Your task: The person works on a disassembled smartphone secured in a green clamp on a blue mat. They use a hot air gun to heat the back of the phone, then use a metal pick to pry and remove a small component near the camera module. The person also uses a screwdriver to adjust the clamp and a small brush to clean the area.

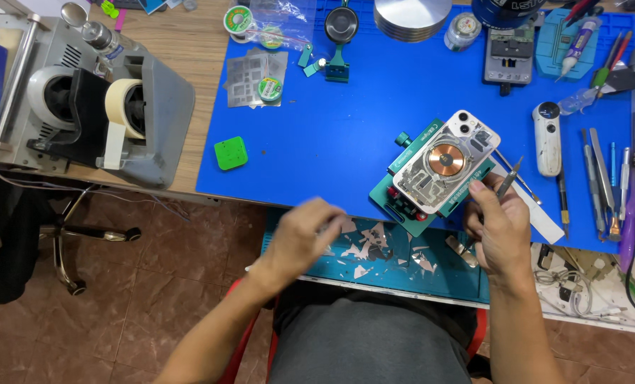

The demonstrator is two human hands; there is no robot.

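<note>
Blue mat [346, 135] on wood; right hand [499, 231] grips tool [508, 181], left hand [305, 238] blurred, grip unclear.

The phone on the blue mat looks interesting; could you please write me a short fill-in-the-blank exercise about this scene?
1. The phone back, clamped in a teal fixture, shows a round ____-coloured coil.
2. The right hand holds a thin metal ____ beside the phone back.
3. The small square green block lies on the ____ mat.
4. The blurred left hand hovers over a tray of broken ____.

Missing words: copper; tool; blue; shards
</note>
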